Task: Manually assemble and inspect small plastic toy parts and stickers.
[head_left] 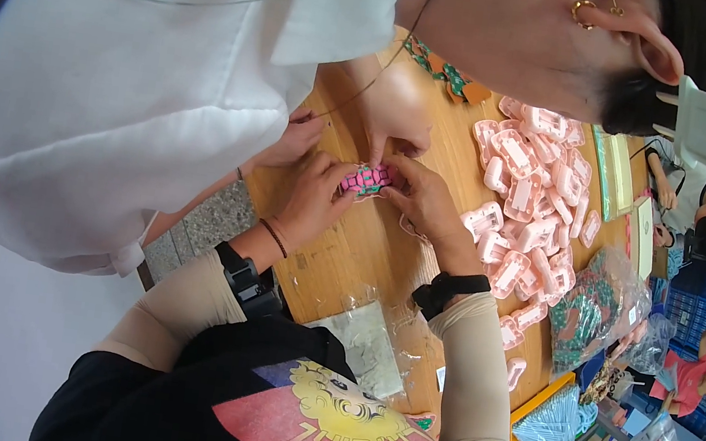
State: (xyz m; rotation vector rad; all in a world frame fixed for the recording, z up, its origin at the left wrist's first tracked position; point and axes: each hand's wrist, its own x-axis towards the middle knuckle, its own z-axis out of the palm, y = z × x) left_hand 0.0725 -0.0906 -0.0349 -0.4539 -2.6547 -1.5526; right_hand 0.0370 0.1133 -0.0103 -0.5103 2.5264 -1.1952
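From here, I have the left hand (321,189) and right hand (428,197) pinching 1 small pink-and-green piece (365,181) over the brown wooden table (323,270), seemingly unfinished. 1 co-worker's bare hand (396,118) points beside it; heaped pale-pink plastic casings (523,195) lie untouched.

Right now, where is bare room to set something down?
Bare wood shows below the pink-and-green piece, between the left wrist and right wrist, down to the clear plastic. A narrower patch lies between the co-worker's hand and the pink casings. The casings and filled bag crowd the right.
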